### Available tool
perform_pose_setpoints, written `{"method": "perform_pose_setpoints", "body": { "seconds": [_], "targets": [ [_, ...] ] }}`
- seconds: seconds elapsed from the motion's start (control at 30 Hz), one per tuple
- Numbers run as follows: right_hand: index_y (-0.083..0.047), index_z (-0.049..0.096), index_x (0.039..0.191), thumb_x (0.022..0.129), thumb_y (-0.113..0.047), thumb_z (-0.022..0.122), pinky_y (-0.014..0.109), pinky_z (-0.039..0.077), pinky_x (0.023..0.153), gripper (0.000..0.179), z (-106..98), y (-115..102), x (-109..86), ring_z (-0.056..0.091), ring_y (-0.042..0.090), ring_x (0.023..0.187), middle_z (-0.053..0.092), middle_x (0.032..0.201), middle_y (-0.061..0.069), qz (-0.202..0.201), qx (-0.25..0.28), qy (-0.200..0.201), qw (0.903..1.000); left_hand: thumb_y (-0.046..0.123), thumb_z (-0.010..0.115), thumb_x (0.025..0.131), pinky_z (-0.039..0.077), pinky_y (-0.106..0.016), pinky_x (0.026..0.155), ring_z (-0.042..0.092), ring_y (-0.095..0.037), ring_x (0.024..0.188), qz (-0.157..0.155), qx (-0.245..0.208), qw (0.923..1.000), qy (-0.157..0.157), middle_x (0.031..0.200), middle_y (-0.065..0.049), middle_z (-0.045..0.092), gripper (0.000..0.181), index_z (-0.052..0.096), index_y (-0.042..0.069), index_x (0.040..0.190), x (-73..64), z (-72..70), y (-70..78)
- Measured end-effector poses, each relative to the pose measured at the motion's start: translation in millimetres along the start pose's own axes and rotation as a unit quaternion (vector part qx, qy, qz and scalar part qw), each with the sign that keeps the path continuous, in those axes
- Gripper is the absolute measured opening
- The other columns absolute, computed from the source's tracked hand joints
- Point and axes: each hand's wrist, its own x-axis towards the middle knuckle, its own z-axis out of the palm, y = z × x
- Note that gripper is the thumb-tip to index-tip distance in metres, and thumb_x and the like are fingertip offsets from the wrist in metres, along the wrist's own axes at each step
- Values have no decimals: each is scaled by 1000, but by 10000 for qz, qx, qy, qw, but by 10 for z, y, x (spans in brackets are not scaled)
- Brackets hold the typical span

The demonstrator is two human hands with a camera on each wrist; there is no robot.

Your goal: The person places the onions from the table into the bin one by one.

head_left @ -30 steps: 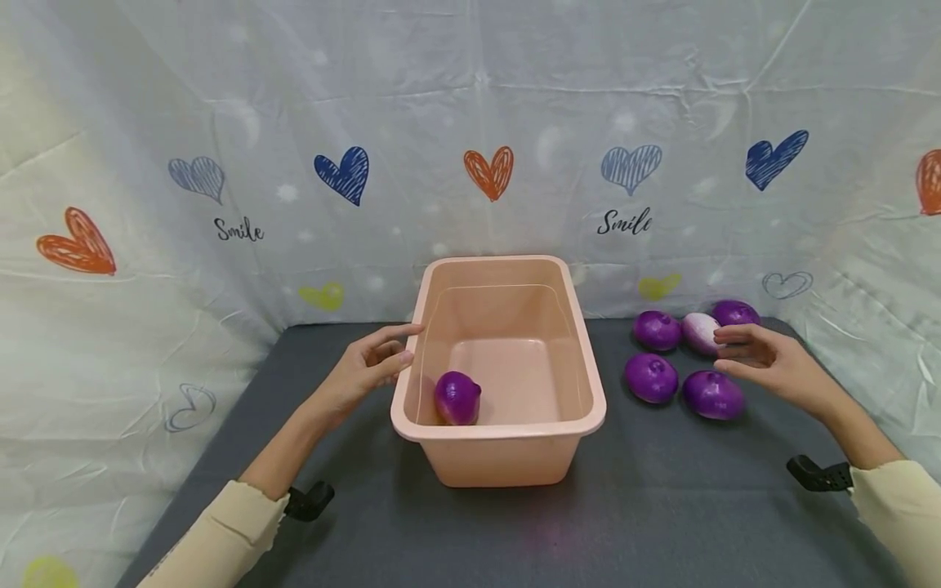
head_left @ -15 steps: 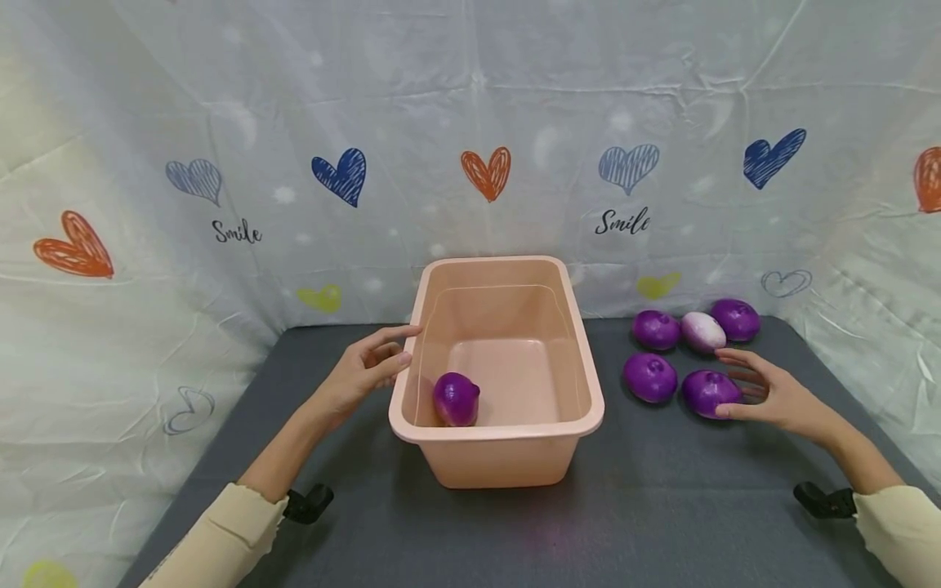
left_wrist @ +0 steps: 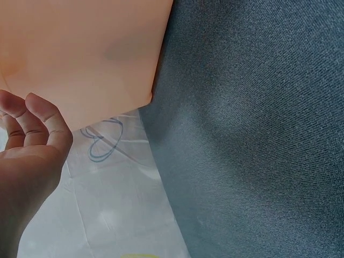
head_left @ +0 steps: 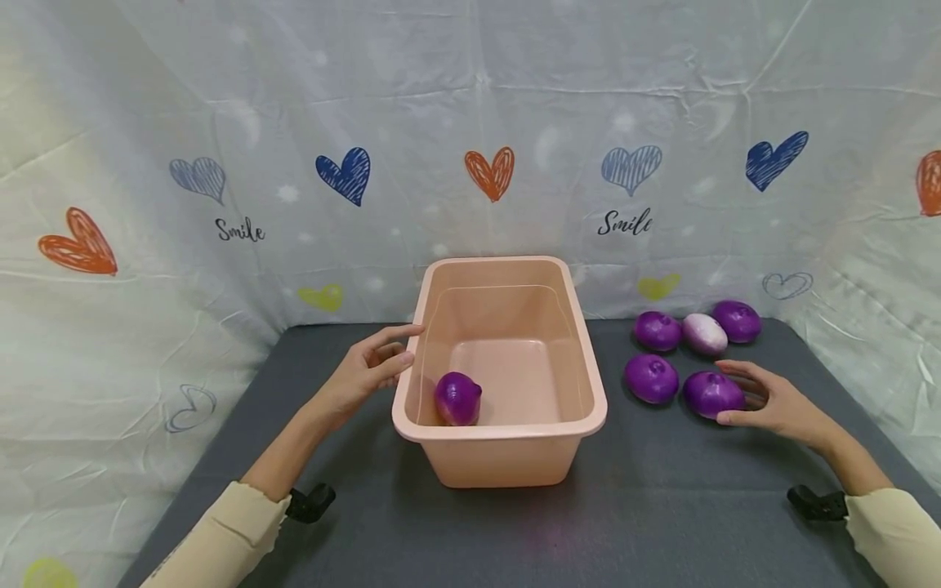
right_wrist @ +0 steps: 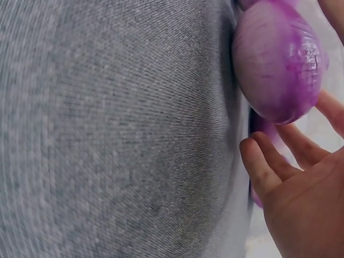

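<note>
A peach plastic tub (head_left: 498,431) stands mid-table with one purple onion (head_left: 458,398) inside at its near left. My left hand (head_left: 371,363) rests at the tub's left rim, index fingertip on the rim and the other fingers loosely bent beside the outer wall (left_wrist: 80,64). On the right, my right hand (head_left: 775,400) reaches around the right side of the front-right purple onion (head_left: 711,394). Its thumb is at the near side and its fingers at the far side, spread and right at the glossy skin. In the right wrist view that onion (right_wrist: 277,64) still lies on the cloth.
Behind and beside that onion lie several more: a purple one (head_left: 651,378) at left, another (head_left: 657,331) behind it, a pale pinkish one (head_left: 705,334) and a purple one (head_left: 738,321) at the back. A printed white curtain (head_left: 485,98) borders the dark grey tabletop (head_left: 485,539).
My right hand has moved down and nearer, from over the pale onion to the front-right purple onion, closing in around it. The left hand stays at the tub's rim.
</note>
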Motion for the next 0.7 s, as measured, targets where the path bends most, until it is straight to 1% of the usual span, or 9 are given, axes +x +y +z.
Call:
{"method": "perform_pose_setpoints", "body": {
  "seconds": [0.07,0.13,0.23,0.33,0.43,0.53,0.7],
  "targets": [
    [7,44,147,86,-5,82,12,43,91,72,7,31,3,47,2,124,47,144,23,-59,60,13,10000,20,61,104,50,-48,96,63,-30,112,-17,-1,10000,7,125,-26,61,47,51,13,150,-1,4,-4],
    [7,47,144,86,-5,82,14,44,90,69,12,58,10,48,-5,119,50,140,20,-131,94,20,9999,19,61,104,51,-49,95,63,-30,111,-12,5,10000,22,124,-25,62,47,51,13,150,1,8,-4],
    [7,49,142,86,-6,83,15,47,88,67,12,86,19,55,-4,113,53,136,18,-188,63,68,9998,19,60,105,52,-47,94,64,-30,110,15,-5,10000,33,123,-24,63,46,51,12,150,8,8,-14],
    [7,50,142,86,-7,83,16,49,85,67,12,94,27,61,0,107,53,135,21,-178,10,82,9998,18,60,105,53,-44,92,64,-30,109,15,-43,10000,42,126,-23,62,46,51,12,150,11,5,-25],
    [7,50,142,86,-8,84,17,51,83,67,10,84,30,63,2,104,53,135,26,-97,-17,104,9999,18,59,105,54,-41,90,64,-28,107,-9,-61,10000,55,129,-23,61,46,50,11,150,7,4,-32],
    [6,50,142,86,-9,84,18,51,82,67,-5,53,26,63,1,103,52,136,28,15,-16,143,9999,18,59,105,55,-41,89,64,-28,106,-12,-57,10000,69,130,-23,60,46,50,11,150,3,3,-36],
    [4,46,146,89,-10,81,16,50,84,68,-72,-41,17,57,-5,108,49,140,27,195,135,189,9995,17,58,105,55,-41,89,64,-28,105,36,-79,10000,31,129,-25,60,46,49,10,151,4,2,-43]
  ]
}}
